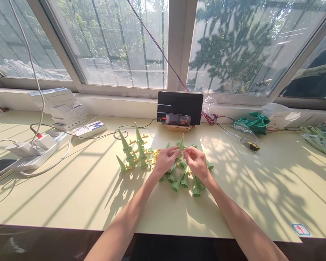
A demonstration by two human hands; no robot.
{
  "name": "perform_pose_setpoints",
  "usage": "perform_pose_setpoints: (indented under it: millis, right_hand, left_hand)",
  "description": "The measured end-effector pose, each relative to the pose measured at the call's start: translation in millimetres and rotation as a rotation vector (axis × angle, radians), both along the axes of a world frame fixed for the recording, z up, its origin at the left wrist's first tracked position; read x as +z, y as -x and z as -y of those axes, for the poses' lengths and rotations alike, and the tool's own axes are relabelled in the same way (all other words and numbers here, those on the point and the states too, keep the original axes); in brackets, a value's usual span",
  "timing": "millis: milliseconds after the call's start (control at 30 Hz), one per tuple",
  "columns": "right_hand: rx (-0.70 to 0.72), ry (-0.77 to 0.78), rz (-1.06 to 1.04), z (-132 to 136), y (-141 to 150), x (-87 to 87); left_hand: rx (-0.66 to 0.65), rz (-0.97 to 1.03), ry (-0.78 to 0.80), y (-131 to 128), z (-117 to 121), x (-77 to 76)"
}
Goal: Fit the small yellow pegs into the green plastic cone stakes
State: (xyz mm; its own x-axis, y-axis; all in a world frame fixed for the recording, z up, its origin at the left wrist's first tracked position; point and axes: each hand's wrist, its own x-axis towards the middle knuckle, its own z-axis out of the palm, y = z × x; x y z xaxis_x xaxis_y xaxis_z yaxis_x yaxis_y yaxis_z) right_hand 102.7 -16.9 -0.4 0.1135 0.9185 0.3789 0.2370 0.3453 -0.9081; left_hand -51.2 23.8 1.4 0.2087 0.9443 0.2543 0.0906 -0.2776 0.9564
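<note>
My left hand (167,158) is closed around a green plastic spike (182,141), whose pointed tip sticks up above the fingers. Beside it, my right hand (197,161) is pinched close to the spike's lower part; what lies between those fingertips is too small to make out. Below and around both hands lies a pile of similar green spikes (176,186), several with their round threaded ends toward me. To the left, several spikes (142,154) with yellow valve-like side pieces stand upright. More small yellow pieces (154,155) lie partly hidden behind my left hand.
At the back, a tablet (180,103) leans near the window with a phone (178,119) before it. A power strip (43,150), cables and a white box (90,129) occupy the left. Green bundled items (252,123) and a yellow-black tool (252,146) lie right.
</note>
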Motion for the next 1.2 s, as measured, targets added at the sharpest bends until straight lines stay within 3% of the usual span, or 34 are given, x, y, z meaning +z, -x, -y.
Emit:
perform_pose_setpoints:
  millis: [633, 1200]
  right_hand:
    - [0.012, 0.044, -0.088, -1.6, 1.9, 0.5]
    - [-0.025, -0.026, 0.074, -0.9, 2.8, -2.3]
  left_hand:
    - [-0.091, 0.014, 0.067, -0.1, 0.9, 1.7]
    - [-0.111, -0.062, 0.127, 0.6, -0.5, 5.3]
